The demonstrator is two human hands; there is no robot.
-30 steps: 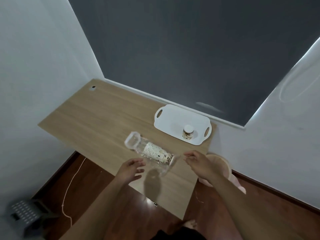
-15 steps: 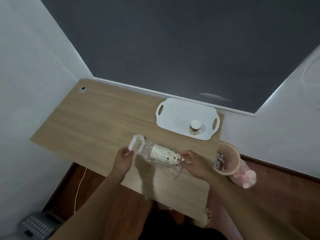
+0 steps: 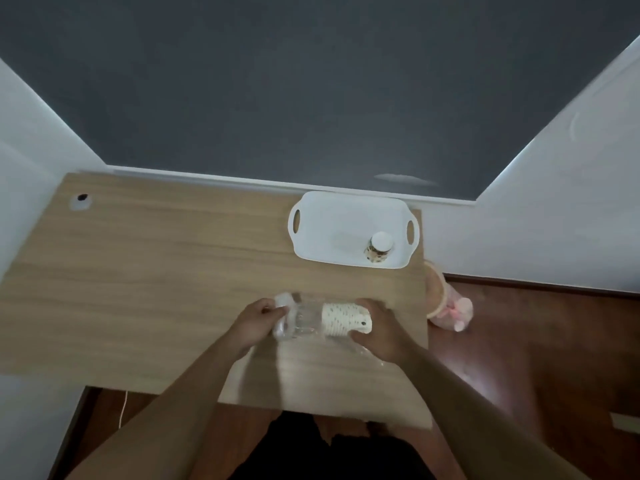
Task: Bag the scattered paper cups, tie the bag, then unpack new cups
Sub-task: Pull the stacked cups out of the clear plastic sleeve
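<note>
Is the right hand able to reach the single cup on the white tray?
Probably yes: only bare table lies between the right hand and the cup on the tray, but it must first release the cup sleeve it grips.

**Colours in your view**

Your cup stack [image 3: 346, 318] is cream with rows of small dark dots, inside a clear, glossy sleeve [image 3: 304, 322]. The single cup [image 3: 379, 249] has a white base and brown speckles. The tray [image 3: 332, 220] is plain white. Table [image 3: 173, 271]: light oak grain. Back wall [image 3: 311, 81]: dark grey. Floor [image 3: 536, 341]: red-brown. Bin liner [image 3: 457, 313]: pink. Bin rim [image 3: 437, 289]: tan.
</note>
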